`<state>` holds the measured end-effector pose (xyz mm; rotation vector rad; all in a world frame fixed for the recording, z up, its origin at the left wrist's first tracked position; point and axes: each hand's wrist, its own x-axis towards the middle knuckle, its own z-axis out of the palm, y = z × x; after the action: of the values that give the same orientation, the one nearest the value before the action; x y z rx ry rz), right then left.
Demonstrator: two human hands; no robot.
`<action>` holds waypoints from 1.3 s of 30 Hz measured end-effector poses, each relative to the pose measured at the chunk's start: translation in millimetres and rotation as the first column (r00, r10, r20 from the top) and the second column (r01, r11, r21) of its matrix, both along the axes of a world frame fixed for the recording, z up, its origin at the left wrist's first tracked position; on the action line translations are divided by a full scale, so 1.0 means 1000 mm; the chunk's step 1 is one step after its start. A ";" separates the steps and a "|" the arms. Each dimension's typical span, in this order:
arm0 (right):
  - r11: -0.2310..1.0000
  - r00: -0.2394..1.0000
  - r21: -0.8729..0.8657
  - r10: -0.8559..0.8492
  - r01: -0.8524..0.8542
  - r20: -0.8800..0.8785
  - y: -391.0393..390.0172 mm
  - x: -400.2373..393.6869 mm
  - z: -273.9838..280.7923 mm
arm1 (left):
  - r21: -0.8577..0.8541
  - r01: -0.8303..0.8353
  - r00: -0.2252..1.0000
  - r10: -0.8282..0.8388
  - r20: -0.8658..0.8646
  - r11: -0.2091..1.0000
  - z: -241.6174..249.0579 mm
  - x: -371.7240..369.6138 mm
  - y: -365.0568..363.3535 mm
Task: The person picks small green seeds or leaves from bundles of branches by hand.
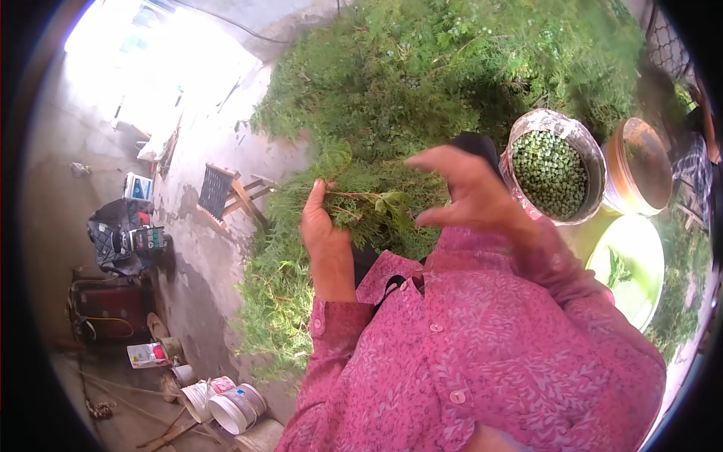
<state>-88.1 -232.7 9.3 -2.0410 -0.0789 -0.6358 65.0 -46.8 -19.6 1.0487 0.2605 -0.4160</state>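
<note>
My left hand [325,239] pinches the stem of a green, scaly-leaved evergreen sprig [361,197] between thumb and fingers, in front of my chest. To the right of the sprig, my right hand [471,190] is held apart from it, fingers and thumb spread, slightly blurred, with nothing visible between them. Behind both hands rises a large heap of cut evergreen branches [422,83] bearing small pale-green cones. Right of my right hand stands a stained bucket [559,117], partly filled with picked green cones [550,173].
Beside that bucket are another bucket [614,177] and a light-green basin [654,264] with a sprig inside. A folding stool [218,197] stands left of the heap. White pails [239,410] sit at lower left. At the far right, part of another person [708,124] shows.
</note>
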 end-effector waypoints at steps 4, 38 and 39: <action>0.992 0.995 -0.101 0.085 -0.079 0.053 0.033 0.025 -0.012 | -0.042 0.019 1.000 -0.019 0.004 0.999 0.000 -0.005 0.005; 0.750 0.923 0.656 0.189 0.085 -0.335 0.020 0.026 -0.041 | 0.315 -0.041 0.923 -0.086 0.376 0.948 -0.004 -0.018 0.025; 0.751 0.924 0.655 0.187 0.085 -0.335 0.018 0.025 -0.042 | 0.277 -0.008 0.945 -0.084 0.317 0.961 -0.006 -0.019 0.023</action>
<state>-63.2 -214.3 -33.2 -1.4134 0.2882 -0.1633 46.1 -24.0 -25.5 1.3791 -0.0016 -0.2376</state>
